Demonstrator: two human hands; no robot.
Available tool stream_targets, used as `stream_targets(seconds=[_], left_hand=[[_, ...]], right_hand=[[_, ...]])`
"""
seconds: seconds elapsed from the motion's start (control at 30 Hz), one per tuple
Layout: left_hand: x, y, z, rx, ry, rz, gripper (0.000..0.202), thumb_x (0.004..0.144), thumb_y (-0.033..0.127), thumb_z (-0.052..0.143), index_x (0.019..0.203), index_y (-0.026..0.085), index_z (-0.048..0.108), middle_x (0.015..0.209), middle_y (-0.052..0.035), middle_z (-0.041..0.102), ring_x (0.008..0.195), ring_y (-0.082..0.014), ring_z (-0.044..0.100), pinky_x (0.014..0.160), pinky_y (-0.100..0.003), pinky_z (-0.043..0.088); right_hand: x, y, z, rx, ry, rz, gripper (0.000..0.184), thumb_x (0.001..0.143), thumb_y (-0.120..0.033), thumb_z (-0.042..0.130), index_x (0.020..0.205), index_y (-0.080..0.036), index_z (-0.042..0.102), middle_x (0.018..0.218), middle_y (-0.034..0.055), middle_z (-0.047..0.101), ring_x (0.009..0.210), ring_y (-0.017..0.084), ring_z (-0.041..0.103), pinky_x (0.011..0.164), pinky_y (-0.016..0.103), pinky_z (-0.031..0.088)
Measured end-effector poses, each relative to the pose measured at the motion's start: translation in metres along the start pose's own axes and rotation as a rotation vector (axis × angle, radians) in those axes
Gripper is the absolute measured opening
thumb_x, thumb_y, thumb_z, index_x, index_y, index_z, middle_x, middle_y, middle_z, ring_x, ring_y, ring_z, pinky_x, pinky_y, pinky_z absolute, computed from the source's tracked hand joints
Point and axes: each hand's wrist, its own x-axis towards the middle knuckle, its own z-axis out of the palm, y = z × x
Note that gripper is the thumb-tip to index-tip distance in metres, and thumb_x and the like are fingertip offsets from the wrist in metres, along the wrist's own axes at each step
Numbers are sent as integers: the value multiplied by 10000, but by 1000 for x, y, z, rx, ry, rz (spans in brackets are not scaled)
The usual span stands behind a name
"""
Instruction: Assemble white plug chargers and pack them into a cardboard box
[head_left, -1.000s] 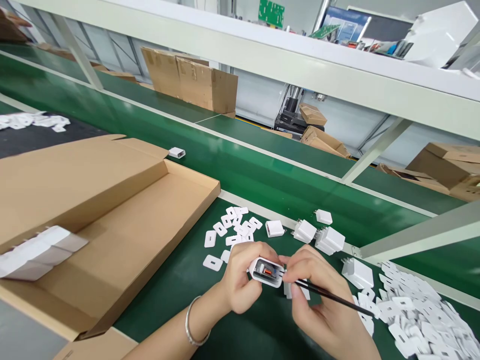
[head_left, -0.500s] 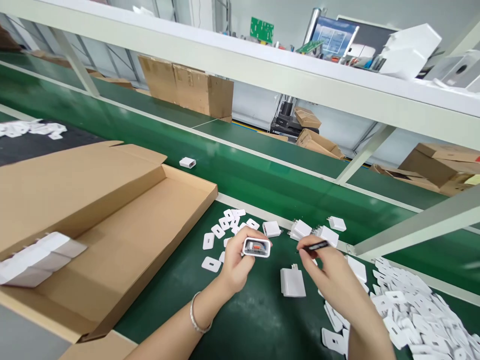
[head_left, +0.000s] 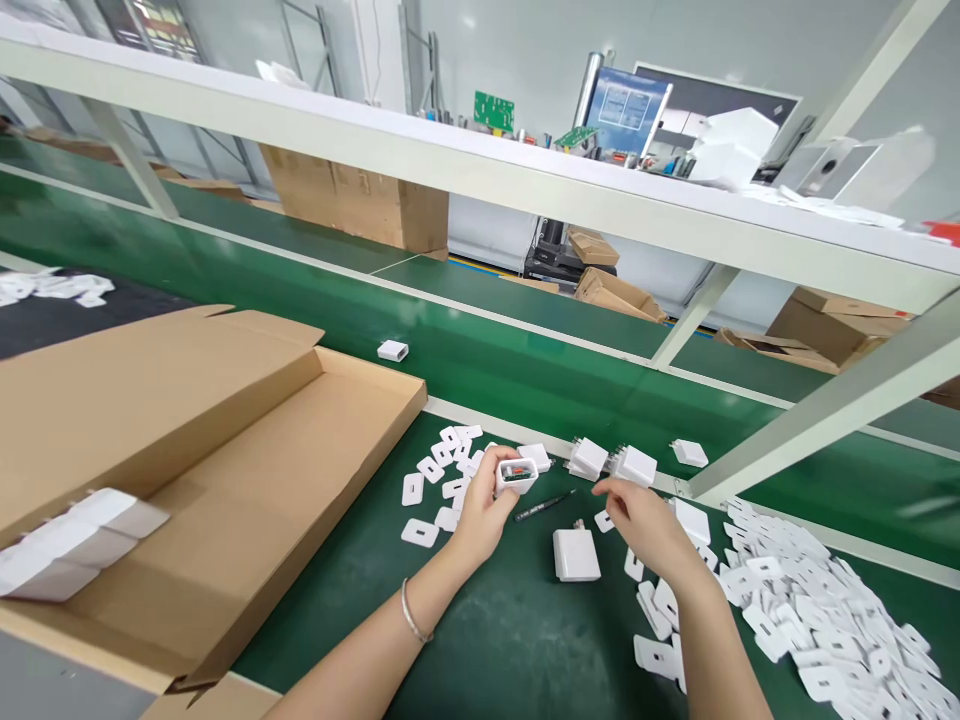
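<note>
My left hand (head_left: 480, 512) is closed around a white charger housing (head_left: 516, 476), its open end with orange and green parts facing up. My right hand (head_left: 639, 516) hovers over the green mat, fingers loosely apart and holding nothing. Its fingertips are near a small white cover plate (head_left: 603, 521). A thin black tool (head_left: 541, 508) lies on the mat between my hands. A closed white charger (head_left: 576, 554) lies flat just in front of it.
An open cardboard box (head_left: 315, 440) with white chargers (head_left: 75, 535) inside sits at left. Several cover plates (head_left: 439, 470) lie beyond my left hand and a big pile (head_left: 810, 610) at right. More chargers (head_left: 636, 465) stand by the conveyor edge; one (head_left: 392, 350) rides the belt.
My right hand has put the black tool down on the mat and moved right toward the plates. My left hand lifted the housing away and farther from me.
</note>
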Motion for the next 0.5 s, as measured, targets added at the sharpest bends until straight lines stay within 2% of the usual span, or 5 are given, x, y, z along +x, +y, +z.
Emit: stream_targets(seconds=[0.1,0.23,0.33,0.4,0.5], left_hand=[[-5,-1,4,-90,-151,-11,340,880,321,542,1204,220,526,1067,-36,603,780,-170,498,705,-298,414],[-11,-5,9,-149,-229,8,418,986,553,477,1233,221,534,1103,-55,607,751,-167,503,705,-317,416],[-14,-7,11,-149,-226,25,475,1013,621,410,1219,216,550,1127,-78,623,778,-182,530,670,-311,413],[-16,-6,13,-130,-231,26,484,1030,628,371,1208,217,554,1102,-79,645,769,-184,530,650,-306,411],[-20,-3,16,-31,-248,18,495,1054,626,307,1195,223,557,1074,-73,665,738,-182,524,632,-308,414]], right_hand=[[-4,23,16,-79,-24,17,426,934,-69,436,1232,-200,710,1172,123,742,949,256,745,702,313,472],[-4,40,36,-96,-7,15,302,920,-120,540,1177,-187,682,1160,126,690,810,238,718,633,313,440],[-8,44,33,-75,17,-15,117,928,-215,606,1031,-195,659,1113,91,668,723,199,666,632,319,448],[-14,41,25,-3,35,-55,111,944,-292,627,1025,-216,637,1010,45,671,703,181,644,642,313,472],[-27,23,14,267,151,-215,160,992,-347,593,1095,-234,640,847,2,646,723,177,627,682,307,518]])
